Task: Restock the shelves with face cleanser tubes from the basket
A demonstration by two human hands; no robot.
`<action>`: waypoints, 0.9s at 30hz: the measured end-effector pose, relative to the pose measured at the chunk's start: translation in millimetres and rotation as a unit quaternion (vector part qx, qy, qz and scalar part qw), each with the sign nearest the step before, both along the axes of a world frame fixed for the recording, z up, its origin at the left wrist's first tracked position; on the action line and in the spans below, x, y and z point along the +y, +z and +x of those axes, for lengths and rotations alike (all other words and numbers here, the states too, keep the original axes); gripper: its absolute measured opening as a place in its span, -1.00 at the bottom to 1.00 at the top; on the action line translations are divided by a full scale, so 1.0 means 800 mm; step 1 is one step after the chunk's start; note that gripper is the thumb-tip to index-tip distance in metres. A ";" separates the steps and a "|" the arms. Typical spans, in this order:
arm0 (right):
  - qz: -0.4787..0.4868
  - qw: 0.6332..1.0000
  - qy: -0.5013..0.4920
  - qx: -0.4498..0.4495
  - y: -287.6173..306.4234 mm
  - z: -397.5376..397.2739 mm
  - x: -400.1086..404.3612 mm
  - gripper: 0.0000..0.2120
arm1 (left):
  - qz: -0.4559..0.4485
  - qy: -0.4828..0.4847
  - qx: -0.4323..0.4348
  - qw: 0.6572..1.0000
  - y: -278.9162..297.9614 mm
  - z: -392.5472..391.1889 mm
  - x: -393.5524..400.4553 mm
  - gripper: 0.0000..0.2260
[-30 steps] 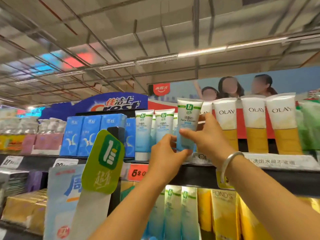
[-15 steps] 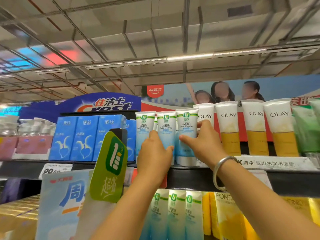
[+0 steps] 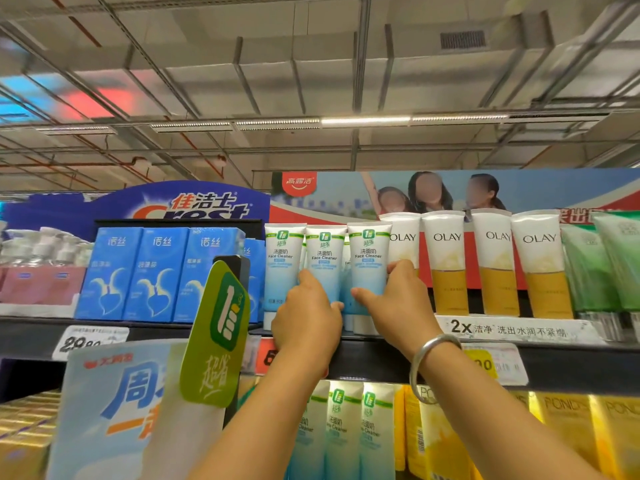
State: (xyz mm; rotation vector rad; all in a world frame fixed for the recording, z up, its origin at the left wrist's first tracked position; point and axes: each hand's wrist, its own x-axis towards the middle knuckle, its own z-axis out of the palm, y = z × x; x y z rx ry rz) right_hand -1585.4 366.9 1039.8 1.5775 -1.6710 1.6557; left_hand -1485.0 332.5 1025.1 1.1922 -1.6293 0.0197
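Three white-and-blue face cleanser tubes stand cap-down in a row on the top shelf (image 3: 388,358). My right hand (image 3: 398,303), with a silver bangle on the wrist, grips the rightmost tube (image 3: 367,261) between thumb and fingers. My left hand (image 3: 306,318) holds the middle tube (image 3: 324,261) low down, fingers curled round it. The left tube (image 3: 282,265) stands free. More of the same tubes (image 3: 343,427) stand on the shelf below. The basket is out of sight.
Several white-and-yellow Olay tubes (image 3: 495,261) stand right of the cleanser, then green tubes (image 3: 602,265). Blue boxes (image 3: 156,271) fill the shelf on the left. A green promo tag (image 3: 216,334) and a blue-white sign (image 3: 114,403) stick out at lower left. Yellow Pond's packs (image 3: 568,431) lie below right.
The tube in my right hand came down from above the row and now stands on the shelf as the rightmost of three. My left hand moved up onto the middle tube.
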 end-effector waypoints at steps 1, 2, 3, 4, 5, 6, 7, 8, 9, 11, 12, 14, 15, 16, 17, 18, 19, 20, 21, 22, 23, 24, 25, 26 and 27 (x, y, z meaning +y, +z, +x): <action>-0.002 1.000 -0.001 -0.002 0.000 0.001 -0.001 -0.52 | -0.003 0.002 -0.003 1.000 0.000 0.000 0.000 -0.58; -0.003 1.000 -0.001 -0.006 0.000 0.002 -0.001 -0.52 | -0.005 0.004 -0.006 1.000 0.000 0.000 -0.001 -0.58; -0.002 1.000 0.000 -0.009 -0.001 0.004 -0.002 -0.52 | -0.005 0.007 -0.008 1.000 0.000 0.000 -0.001 -0.58; -0.001 1.000 0.000 -0.011 -0.001 0.006 -0.003 -0.52 | -0.005 0.009 -0.009 1.000 -0.001 0.000 -0.001 -0.58; 0.000 1.000 -0.001 -0.012 -0.002 0.007 -0.004 -0.53 | -0.005 0.010 -0.010 1.000 -0.001 0.000 -0.001 -0.58; 0.001 1.000 -0.003 -0.012 -0.002 0.009 -0.004 -0.53 | -0.004 0.010 -0.011 1.000 -0.001 0.001 -0.001 -0.58; 0.000 1.000 -0.006 -0.011 -0.003 0.009 -0.004 -0.54 | -0.004 0.009 -0.012 1.000 -0.001 0.000 -0.001 -0.58; 0.000 1.000 -0.008 -0.010 -0.003 0.010 -0.004 -0.53 | -0.004 0.007 -0.012 1.000 -0.001 0.000 -0.001 -0.57; -0.001 1.000 -0.012 -0.007 -0.004 0.010 -0.004 -0.53 | -0.004 0.006 -0.013 1.000 -0.001 0.000 -0.001 -0.57; 0.001 1.000 -0.027 0.002 -0.006 0.011 -0.003 -0.53 | -0.005 0.006 -0.017 1.000 -0.001 0.000 0.000 -0.57; 0.005 0.999 -0.036 0.007 -0.007 0.011 -0.003 -0.53 | -0.005 0.006 -0.020 1.000 -0.001 0.000 0.000 -0.56; 0.008 0.999 -0.044 0.011 -0.008 0.011 -0.002 -0.53 | -0.005 0.008 -0.023 1.000 -0.002 0.000 0.001 -0.56; 0.008 0.999 -0.043 0.010 -0.009 0.011 -0.002 -0.53 | -0.005 0.009 -0.023 1.000 -0.002 0.000 0.001 -0.55; 0.010 0.999 -0.038 0.006 -0.009 0.011 -0.002 -0.54 | -0.004 0.010 -0.023 1.000 -0.002 0.000 0.001 -0.55; 0.012 0.999 -0.033 0.001 -0.009 0.011 -0.001 -0.54 | -0.002 0.010 -0.024 1.000 -0.002 0.000 0.002 -0.54; 0.015 1.000 -0.027 -0.004 -0.009 0.010 -0.001 -0.55 | 0.001 0.011 -0.024 1.000 -0.002 0.000 0.003 -0.54; 0.016 1.000 -0.023 -0.005 -0.008 0.009 -0.001 -0.55 | 0.004 0.011 -0.026 1.000 -0.001 0.001 0.003 -0.54; 0.021 1.000 -0.019 -0.008 -0.008 0.009 0.001 -0.55 | 0.005 0.010 -0.027 1.000 -0.001 0.001 0.003 -0.53; 0.022 1.000 -0.018 -0.009 -0.008 0.009 0.001 -0.55 | 0.008 0.010 -0.028 1.000 -0.001 0.001 0.004 -0.53; 0.024 1.000 -0.018 -0.010 -0.007 0.009 0.002 -0.54 | 0.010 0.009 -0.028 1.000 -0.001 0.001 0.004 -0.53; 0.023 1.000 -0.019 -0.010 -0.007 0.009 0.003 -0.54 | 0.014 0.009 -0.028 0.999 -0.001 0.002 0.005 -0.52; 0.025 0.999 -0.018 -0.012 -0.007 0.009 0.004 -0.53 | 0.015 0.009 -0.028 0.999 -0.001 0.002 0.006 -0.52; 0.025 0.999 -0.019 -0.014 -0.007 0.009 0.004 -0.52 | 0.018 0.009 -0.027 0.999 -0.001 0.002 0.007 -0.52; 0.027 0.999 -0.018 -0.014 -0.006 0.009 0.004 -0.52 | 0.019 0.006 -0.026 0.999 0.000 0.002 0.008 -0.53; 0.029 0.999 -0.017 -0.013 -0.005 0.008 0.002 -0.52 | 0.022 0.002 -0.025 0.999 0.001 0.002 0.009 -0.54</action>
